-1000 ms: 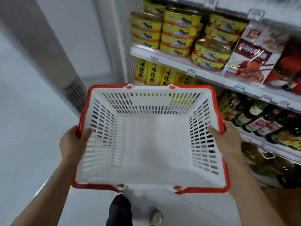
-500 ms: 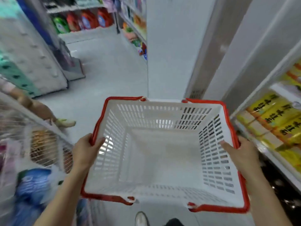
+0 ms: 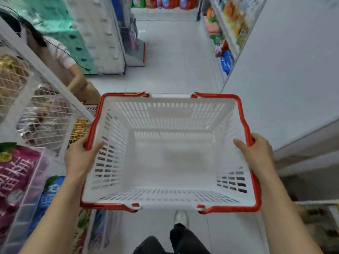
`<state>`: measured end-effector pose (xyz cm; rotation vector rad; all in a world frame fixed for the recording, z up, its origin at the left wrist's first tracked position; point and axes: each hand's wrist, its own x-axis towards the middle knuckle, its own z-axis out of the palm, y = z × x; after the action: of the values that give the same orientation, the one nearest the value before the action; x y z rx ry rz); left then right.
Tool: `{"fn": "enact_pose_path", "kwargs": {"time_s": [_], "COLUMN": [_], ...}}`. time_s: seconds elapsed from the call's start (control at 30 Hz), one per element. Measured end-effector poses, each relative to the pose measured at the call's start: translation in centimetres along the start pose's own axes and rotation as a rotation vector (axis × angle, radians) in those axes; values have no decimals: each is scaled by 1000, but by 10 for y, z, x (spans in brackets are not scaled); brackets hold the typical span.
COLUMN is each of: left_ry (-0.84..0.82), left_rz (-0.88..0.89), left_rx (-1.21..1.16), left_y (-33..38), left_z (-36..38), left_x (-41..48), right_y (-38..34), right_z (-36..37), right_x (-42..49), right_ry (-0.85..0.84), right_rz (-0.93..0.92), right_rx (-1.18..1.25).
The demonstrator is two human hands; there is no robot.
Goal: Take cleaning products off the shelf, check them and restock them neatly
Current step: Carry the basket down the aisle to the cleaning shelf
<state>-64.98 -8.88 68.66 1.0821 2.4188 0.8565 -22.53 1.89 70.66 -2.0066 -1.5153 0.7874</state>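
I carry an empty white plastic basket (image 3: 170,114) with a red rim in front of me. My left hand (image 3: 78,156) grips its left rim, thumb inside the wall. My right hand (image 3: 256,154) grips the right rim the same way. Nothing lies in the basket. Detergent bottles (image 3: 165,1) in red, green and blue stand on a shelf at the far end of the aisle.
A person (image 3: 55,57) bends over at the left by a wire rack (image 3: 36,107) of packaged goods. Snack bags (image 3: 16,173) fill a clear bin at lower left. A white wall (image 3: 284,70) and a shelf of goods (image 3: 223,37) line the right. The floor (image 3: 174,61) stretches ahead.
My view has swung left from the shelf of tins and noodles to the open aisle. The basket stays in both hands, and the person at left has come into view.
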Motion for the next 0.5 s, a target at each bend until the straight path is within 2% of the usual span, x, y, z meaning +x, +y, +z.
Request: {"fn": "enact_pose_path", "kwargs": {"time_s": [0.17, 0.5], "left_ry": [-15, -64], "left_rz": [-92, -79], "left_rx": [-77, -97], "left_y": [27, 91], "left_z": [15, 63], "left_x": [55, 246], "right_y": [-39, -108], "right_z": [16, 79], "right_x": [87, 254], "right_ry": [-35, -2], "right_rz": [-46, -15], "right_rx": [-5, -3]}}
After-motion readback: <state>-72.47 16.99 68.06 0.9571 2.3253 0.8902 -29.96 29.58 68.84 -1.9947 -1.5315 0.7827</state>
